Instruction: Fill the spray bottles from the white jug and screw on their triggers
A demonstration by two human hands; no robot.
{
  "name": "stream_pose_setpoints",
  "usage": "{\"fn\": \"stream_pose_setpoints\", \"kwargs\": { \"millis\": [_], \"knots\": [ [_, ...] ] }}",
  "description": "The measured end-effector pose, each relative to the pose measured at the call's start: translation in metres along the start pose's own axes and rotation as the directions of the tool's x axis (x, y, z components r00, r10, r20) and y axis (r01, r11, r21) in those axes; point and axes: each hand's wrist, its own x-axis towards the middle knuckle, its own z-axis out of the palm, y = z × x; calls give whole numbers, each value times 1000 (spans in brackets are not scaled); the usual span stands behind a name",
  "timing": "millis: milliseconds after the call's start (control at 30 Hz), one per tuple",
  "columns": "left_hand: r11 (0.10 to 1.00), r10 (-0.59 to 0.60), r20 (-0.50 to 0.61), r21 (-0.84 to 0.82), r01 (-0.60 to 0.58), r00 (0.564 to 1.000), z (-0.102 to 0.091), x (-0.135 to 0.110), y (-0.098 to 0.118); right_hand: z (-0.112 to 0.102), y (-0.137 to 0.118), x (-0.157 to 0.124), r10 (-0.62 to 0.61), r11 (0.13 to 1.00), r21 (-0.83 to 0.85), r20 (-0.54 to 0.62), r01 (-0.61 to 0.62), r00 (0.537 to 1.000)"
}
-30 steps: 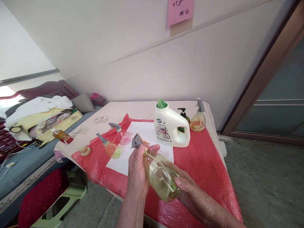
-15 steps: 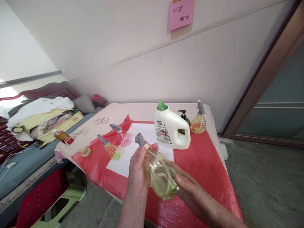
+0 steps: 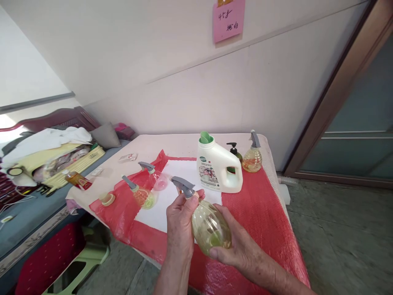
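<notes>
Both hands hold a clear yellowish spray bottle (image 3: 210, 225) with a grey trigger head (image 3: 183, 186), tilted above the near edge of the table. My left hand (image 3: 181, 221) grips the neck just under the head, fingers wrapped round it. My right hand (image 3: 238, 246) cups the round body from below and the right. On the white cloth (image 3: 175, 196) behind lie two small spray bottles, a yellow-green one (image 3: 141, 195) and a pink one (image 3: 157, 178).
A red mat (image 3: 260, 209) covers the table. A white detergent jug with a green cap (image 3: 217, 168), a dark pump bottle (image 3: 233, 150) and an amber spray bottle (image 3: 252, 155) stand at the back. A tape roll (image 3: 107, 199) lies left. A cluttered bed (image 3: 46, 151) is on the left.
The bottle has turned more upright and its head has swung left. My right hand has closed further round the body. The view shifted slightly.
</notes>
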Motion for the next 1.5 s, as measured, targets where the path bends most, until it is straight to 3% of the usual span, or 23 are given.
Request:
{"fn": "stream_pose_setpoints", "kwargs": {
  "millis": [100,200,300,400,533,667,767,833,900,967,1067,1167,1500],
  "knots": [
    [999,7,4,48,-7,1000,1,-1,2,-5,-2,0,21,997,75,69,-26,997],
    [989,36,-14,147,-33,999,2,-2,1,-10,-10,1,42,998,46,97,-47,994],
    [954,67,62,287,-82,996,2,-3,-4,-15,-19,0,42,999,-25,60,-41,997],
    [914,66,151,388,-121,986,2,-3,-13,-18,-25,-1,2,978,-206,-35,-9,999],
    [888,75,238,427,-174,968,2,-3,-19,-26,-34,-4,-21,954,-298,-70,0,997],
    [877,181,157,421,-232,971,3,-2,-12,-51,-49,-7,-181,962,-232,-154,142,971],
    [861,200,48,468,-199,979,4,-2,-5,-89,-50,-5,-296,943,-253,-349,215,889],
    [856,190,2,490,-167,982,4,-2,-2,-120,-42,1,-325,932,-317,-508,177,798],
    [856,171,-6,496,-146,985,5,-1,-3,-149,-26,10,-337,888,-460,-631,12,699],
    [859,151,16,493,-140,988,5,1,-6,-172,-6,21,-346,811,-565,-673,-152,654],
    [848,118,66,512,-135,991,4,6,-11,-189,21,39,-311,781,-580,-683,-231,661],
    [829,88,85,547,-120,992,1,11,-15,-193,37,56,-284,797,-553,-697,-241,659],
    [816,35,120,570,-98,992,-1,16,-18,-193,53,71,-222,857,-469,-711,-215,667]
  ]
}}
